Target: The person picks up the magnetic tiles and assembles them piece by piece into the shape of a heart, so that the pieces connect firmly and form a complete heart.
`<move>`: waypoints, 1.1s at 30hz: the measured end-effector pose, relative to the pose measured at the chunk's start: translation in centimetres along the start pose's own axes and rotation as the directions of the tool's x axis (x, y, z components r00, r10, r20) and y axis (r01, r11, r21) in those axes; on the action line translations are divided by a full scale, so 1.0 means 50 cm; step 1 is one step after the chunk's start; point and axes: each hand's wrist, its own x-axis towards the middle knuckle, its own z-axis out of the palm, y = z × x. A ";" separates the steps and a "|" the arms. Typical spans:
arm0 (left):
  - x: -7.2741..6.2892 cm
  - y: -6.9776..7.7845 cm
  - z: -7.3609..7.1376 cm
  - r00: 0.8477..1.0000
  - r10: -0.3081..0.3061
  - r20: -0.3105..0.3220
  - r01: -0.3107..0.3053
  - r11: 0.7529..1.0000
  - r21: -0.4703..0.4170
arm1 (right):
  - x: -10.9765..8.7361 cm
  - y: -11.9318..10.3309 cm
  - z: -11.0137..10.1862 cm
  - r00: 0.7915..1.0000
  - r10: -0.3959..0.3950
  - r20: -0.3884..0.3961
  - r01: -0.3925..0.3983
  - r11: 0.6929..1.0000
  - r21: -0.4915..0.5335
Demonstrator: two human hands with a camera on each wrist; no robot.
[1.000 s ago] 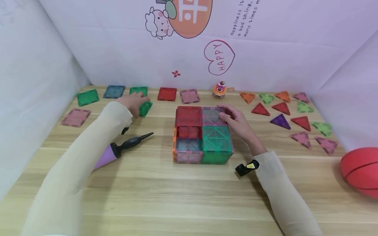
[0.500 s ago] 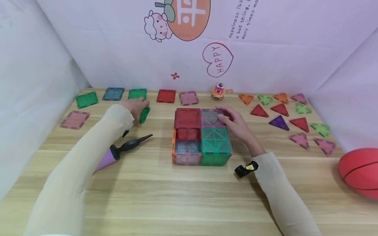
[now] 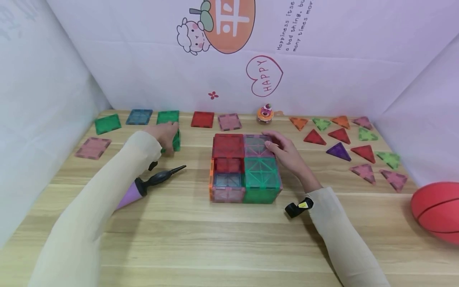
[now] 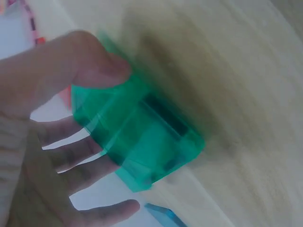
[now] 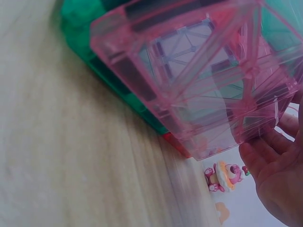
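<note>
My left hand (image 3: pixel 162 134) pinches a green square magnetic tile (image 4: pixel 156 135) at the back left, thumb on one side and fingers on the other. In the left wrist view it is tilted, close over the tabletop. A box of translucent magnetic tiles (image 3: pixel 261 173) stands mid-table, with red, pink and green squares on top and an uncovered compartment at its front left. My right hand (image 3: pixel 288 153) holds its back right corner, thumb on the top pink tile. In the right wrist view, fingertips (image 5: pixel 253 153) touch the pink tile's edge (image 5: pixel 208 146).
Square tiles, including a blue one (image 3: pixel 139 116) and a red one (image 3: pixel 202 119), lie along the back left. Several triangle tiles (image 3: pixel 338 151) spread at the right. A small toy figure (image 3: pixel 265 113), a purple pump with black nozzle (image 3: pixel 130 195) and a red ball (image 3: pixel 437 211) are also here.
My left hand has tilted the green tile and shifted slightly toward the front, keeping hold of it. The right hand stays on the box's corner.
</note>
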 end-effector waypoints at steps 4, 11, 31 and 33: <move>-0.020 0.016 -0.027 0.997 0.061 -0.049 -0.061 0.998 -0.002 | 0.000 0.002 0.002 1.000 -0.001 -0.012 0.001 0.999 -0.035; -0.089 0.079 -0.098 0.978 0.171 -0.119 -0.169 0.985 0.021 | 0.001 0.001 0.001 1.000 0.010 -0.008 -0.010 0.999 -0.051; -0.191 0.354 -0.023 0.872 0.485 -0.062 -0.453 0.850 0.270 | 0.003 0.006 0.004 1.000 -0.003 0.007 0.004 0.999 -0.033; -0.189 0.355 -0.015 0.872 0.485 -0.071 -0.451 0.850 0.273 | 0.003 0.006 0.004 1.000 -0.005 0.005 0.005 1.000 -0.031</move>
